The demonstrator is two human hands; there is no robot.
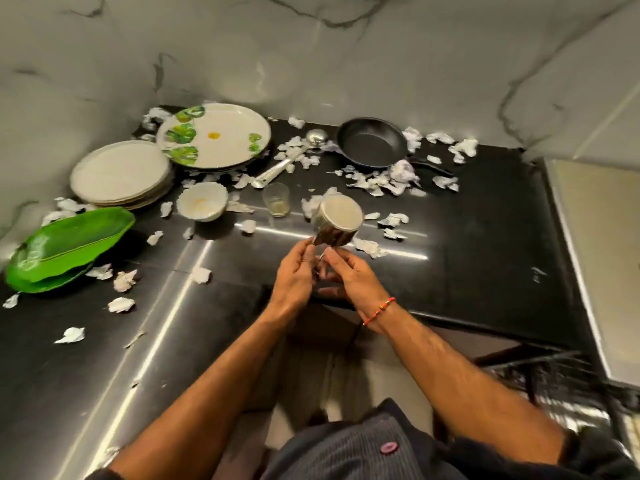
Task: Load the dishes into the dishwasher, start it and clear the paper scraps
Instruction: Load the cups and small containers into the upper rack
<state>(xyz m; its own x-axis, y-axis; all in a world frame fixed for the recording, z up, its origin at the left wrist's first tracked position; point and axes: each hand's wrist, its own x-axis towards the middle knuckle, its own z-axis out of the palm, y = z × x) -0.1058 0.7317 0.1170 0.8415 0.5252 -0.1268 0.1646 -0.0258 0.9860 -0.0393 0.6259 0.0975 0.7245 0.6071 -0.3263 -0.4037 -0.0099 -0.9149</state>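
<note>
Both forearms extend from the bottom edge toward the black countertop (485,237). Left hand (294,275) and right hand (349,278) meet above the counter's front edge, fingers curled around the lower part of a steel cup (337,220). The cup is tilted, with its round flat end facing the camera; which hand bears the load cannot be determined. A red bead bracelet (379,310) sits on the right wrist.

Remaining dishes on the counter:
- Glass tumbler (276,199), upright, just behind the cup.
- White bowl (202,201), left of the tumbler.
- Stack of white plates (121,173) at the left wall.
- Leaf-patterned plate (214,136), overlapping that stack's rear edge.
- Green leaf-shaped trays (65,251), stacked at far left.
- Steel ladle (287,157), lying between the patterned plate and the black frying pan (374,142).

Paper scraps (398,176) lie scattered across the counter, densest around the pan handle.
</note>
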